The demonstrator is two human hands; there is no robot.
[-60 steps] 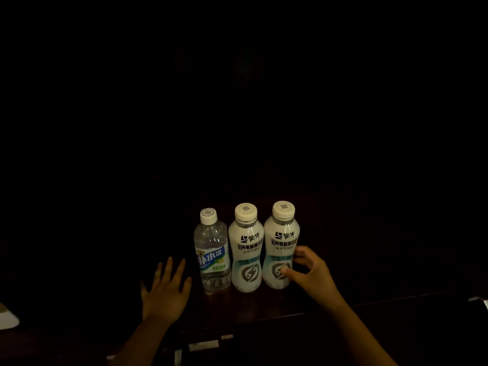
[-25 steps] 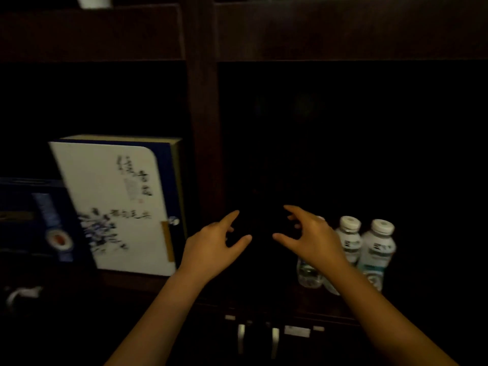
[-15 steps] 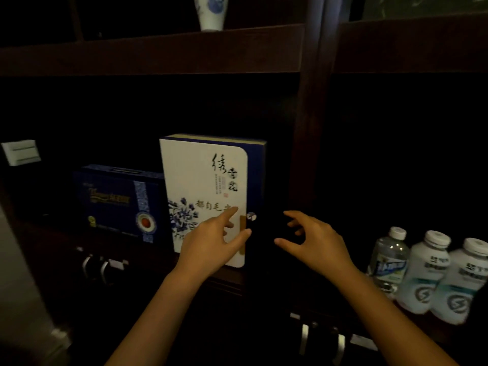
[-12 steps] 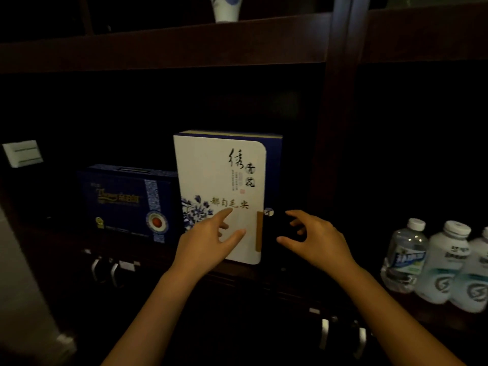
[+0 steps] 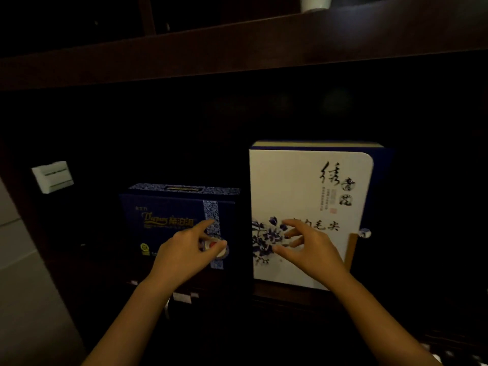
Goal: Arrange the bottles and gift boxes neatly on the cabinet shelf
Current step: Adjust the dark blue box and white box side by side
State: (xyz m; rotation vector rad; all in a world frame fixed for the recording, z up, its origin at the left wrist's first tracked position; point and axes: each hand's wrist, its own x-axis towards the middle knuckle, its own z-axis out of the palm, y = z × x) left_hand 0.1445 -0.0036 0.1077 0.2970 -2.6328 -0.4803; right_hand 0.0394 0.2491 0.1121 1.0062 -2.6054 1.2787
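Two upright gift boxes share the dark wooden shelf (image 5: pixel 290 291): a tall white floral box (image 5: pixel 303 196), a low navy box (image 5: pixel 169 215) just left. Left hand (image 5: pixel 184 252) and right hand (image 5: pixel 309 249) hover before them, fingers spread, holding nothing; dark room beyond both outer edges.

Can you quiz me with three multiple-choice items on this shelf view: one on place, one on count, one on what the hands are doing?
1. Where does the white gift box stand relative to the dark blue gift box?
A. to its right
B. to its left
C. on top of it

2. How many gift boxes show on the shelf?
A. one
B. two
C. four

3. What are the left hand and right hand doing?
A. each gripping a bottle
B. open, fingers spread, holding nothing
C. lifting the white box together

Answers: 1 A, the taller white box is on the right. 2 B, only the blue and the white one are visible. 3 B, both hands reach toward the boxes with nothing in them.
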